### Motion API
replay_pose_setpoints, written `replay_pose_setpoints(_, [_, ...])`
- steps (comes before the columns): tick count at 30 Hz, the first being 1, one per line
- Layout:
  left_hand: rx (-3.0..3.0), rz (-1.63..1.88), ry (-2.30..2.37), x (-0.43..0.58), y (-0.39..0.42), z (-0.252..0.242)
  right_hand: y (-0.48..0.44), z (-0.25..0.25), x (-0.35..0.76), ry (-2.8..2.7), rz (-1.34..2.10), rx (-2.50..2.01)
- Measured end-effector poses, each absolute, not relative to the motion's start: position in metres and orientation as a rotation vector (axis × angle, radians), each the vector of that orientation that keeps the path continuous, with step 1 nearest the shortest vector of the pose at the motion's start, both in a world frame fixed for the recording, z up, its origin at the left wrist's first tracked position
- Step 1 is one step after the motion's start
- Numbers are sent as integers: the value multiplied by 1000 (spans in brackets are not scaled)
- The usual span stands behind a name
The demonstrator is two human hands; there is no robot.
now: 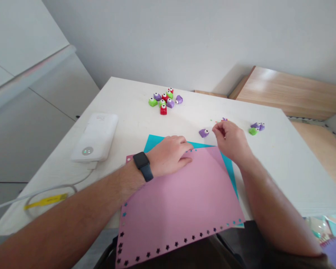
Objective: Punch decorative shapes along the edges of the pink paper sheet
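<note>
My left hand (172,154) lies flat, fingers stretched, on the top edge of a pink paper sheet (179,201) with star holes punched along its border. A teal sheet (156,142) lies under the pink one. My right hand (231,142) hovers just past the sheets' right corner, fingertips pinched together; what they hold is too small to name. A purple paper punch (204,132) sits on the white table (128,116) just left of that hand. A black watch is on my left wrist.
A cluster of several green, purple and red punches (164,100) sits at the table's far side. Two more punches, purple (257,126) and green (252,131), lie to the right. A white power bank (96,136) with cable rests at the left. Tiny paper bits (223,120) lie near my right hand.
</note>
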State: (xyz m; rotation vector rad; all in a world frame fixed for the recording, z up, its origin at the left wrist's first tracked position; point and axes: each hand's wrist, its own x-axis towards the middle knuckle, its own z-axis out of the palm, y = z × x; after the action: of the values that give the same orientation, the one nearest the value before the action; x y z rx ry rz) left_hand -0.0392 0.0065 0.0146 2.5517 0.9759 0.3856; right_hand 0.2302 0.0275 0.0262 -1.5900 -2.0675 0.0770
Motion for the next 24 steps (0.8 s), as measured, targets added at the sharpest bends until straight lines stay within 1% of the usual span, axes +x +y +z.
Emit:
replay_pose_setpoints(6, [2546,383,969,-39,7,14,50,24,272,-1825,-19,-1941])
replay_pose_setpoints(12, [2540,383,977,-40,8,13,52,26,279,-1767,-48,-2046])
replay_pose_setpoints(17, [2539,384,995,-42,10,13,48,24,272,-1806,-27,-1872])
replay_pose_setpoints(21, [2534,385,1018,-43,12,14,38,19,247,-2042,106,-1579])
replay_pose_setpoints(24, [2538,385,1036,-44,13,15,31,15,231,-2184,200,-1453])
